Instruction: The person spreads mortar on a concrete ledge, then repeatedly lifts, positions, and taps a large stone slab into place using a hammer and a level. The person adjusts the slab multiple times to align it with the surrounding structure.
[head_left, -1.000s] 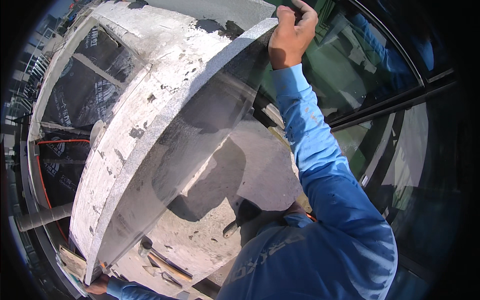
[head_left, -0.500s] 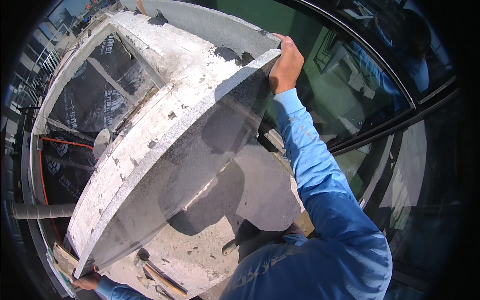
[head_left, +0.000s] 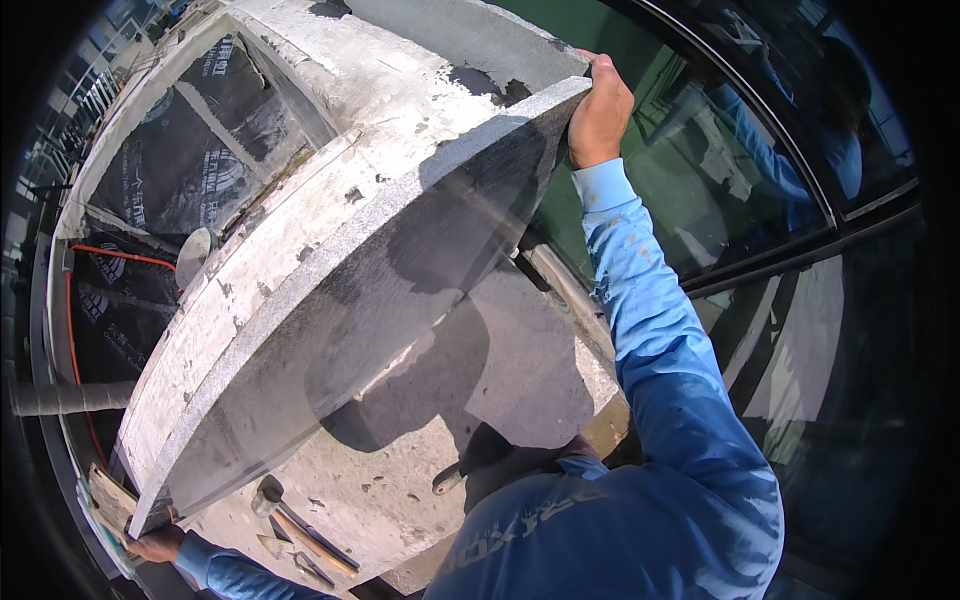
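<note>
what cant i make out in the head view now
All head view:
- left hand: some fingers, behind the grey slab
- right hand: most fingers, behind its own back
- slab's far face: turned away
- brown handle: far end, lost in the dark patch beside it

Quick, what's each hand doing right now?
Left hand: holding the slab by its lower-left end, fingers partly hidden.
Right hand: holding the slab's upper-right end.

A wooden-handled hammer point(head_left: 313, 540) lies just beside a trowel point(head_left: 272, 546) on a pale, rough surface point(head_left: 390, 510). At left, an orange cable point(head_left: 71, 330) borders black sheeting point(head_left: 130, 190) near a grey pipe point(head_left: 70, 398); dark-framed glass point(head_left: 690, 175) stands at right.
</note>
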